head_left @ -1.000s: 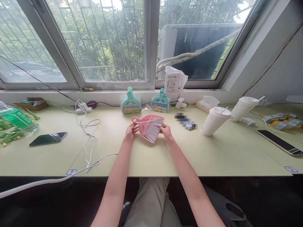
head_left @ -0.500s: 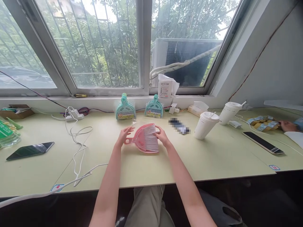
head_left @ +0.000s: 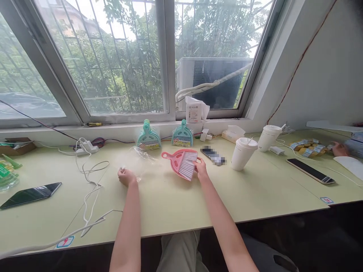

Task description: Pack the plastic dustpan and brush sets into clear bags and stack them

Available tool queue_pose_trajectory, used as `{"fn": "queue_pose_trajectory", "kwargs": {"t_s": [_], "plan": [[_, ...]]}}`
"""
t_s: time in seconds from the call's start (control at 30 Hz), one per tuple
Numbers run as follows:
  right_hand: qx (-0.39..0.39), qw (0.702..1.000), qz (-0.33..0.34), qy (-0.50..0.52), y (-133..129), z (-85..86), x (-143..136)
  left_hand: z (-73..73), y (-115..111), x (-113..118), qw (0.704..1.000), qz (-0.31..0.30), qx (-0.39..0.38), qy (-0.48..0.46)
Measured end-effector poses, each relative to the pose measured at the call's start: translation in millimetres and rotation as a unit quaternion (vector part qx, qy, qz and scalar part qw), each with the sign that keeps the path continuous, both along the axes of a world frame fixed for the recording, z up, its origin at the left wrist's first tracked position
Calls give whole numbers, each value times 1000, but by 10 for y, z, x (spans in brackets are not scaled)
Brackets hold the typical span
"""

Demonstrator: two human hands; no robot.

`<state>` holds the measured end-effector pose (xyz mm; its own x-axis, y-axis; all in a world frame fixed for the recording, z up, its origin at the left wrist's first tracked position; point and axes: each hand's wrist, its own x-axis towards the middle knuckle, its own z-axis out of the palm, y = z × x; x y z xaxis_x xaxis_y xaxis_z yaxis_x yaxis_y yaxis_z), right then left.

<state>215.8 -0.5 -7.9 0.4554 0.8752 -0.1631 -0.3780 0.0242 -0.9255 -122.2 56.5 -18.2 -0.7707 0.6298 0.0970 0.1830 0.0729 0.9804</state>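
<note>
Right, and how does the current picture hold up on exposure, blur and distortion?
Head view: sky through the window blows out; under the table is nearly black. Head view: the clear wrapper by the left hand looks smeared, probably by motion. Head view: the left-side phone looks stretched near the edge, and an item beyond the right hand is pixelated.

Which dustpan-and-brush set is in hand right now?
The pink set, in the right hand; the teal sets stand near the windowsill.

Right hand [head_left: 200,169] gripping pink dustpan and brush [head_left: 182,163], left hand [head_left: 126,176] pinching clear plastic film [head_left: 143,153], pale green table [head_left: 170,206]
</note>
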Motion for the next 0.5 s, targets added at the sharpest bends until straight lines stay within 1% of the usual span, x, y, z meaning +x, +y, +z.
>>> {"fn": "queue_pose_trajectory", "kwargs": {"t_s": [0.07, 0.1, 0.17, 0.2, 0.23, 0.27, 0.3, 0.33, 0.37, 0.4, 0.43, 0.47, 0.5], "plan": [[-32, 999, -32, 21, 19, -43, 14, 56, -52, 7, 995, 92, -33, 10], [-38, 998, -43, 27, 25, -60, 12, 100, -89, 41, 991, 131, -37, 19], [-34, 997, -58, 44, 33, -76, -2, 202, -164, 151, 982, 172, 6, 78], [-29, 996, -62, 55, 34, -77, -14, 253, -198, 222, 977, 178, 40, 112], [-24, 996, -62, 68, 36, -73, -29, 298, -226, 303, 975, 161, 74, 137], [-19, 995, -53, 81, 36, -67, -49, 332, -250, 395, 977, 119, 104, 146], [-15, 995, -37, 96, 37, -61, -72, 353, -270, 500, 982, 46, 124, 133], [-12, 994, -15, 108, 37, -55, -98, 357, -287, 616, 985, -57, 130, 96], [-10, 993, 12, 116, 37, -52, -129, 343, -304, 742, 978, -172, 115, 29], [-9, 992, 41, 119, 35, -51, -160, 314, -322, 874, 953, -288, 73, -53], [-9, 991, 66, 113, 31, -51, -191, 272, -341, 1005, 911, -393, 30, -121], [-10, 991, 84, 99, 24, -52, -219, 223, -362, 1127, 871, -466, -3, -156], [-11, 993, 92, 73, 14, -51, -241, 173, -382, 1233, 849, -503, -16, -162]]}}
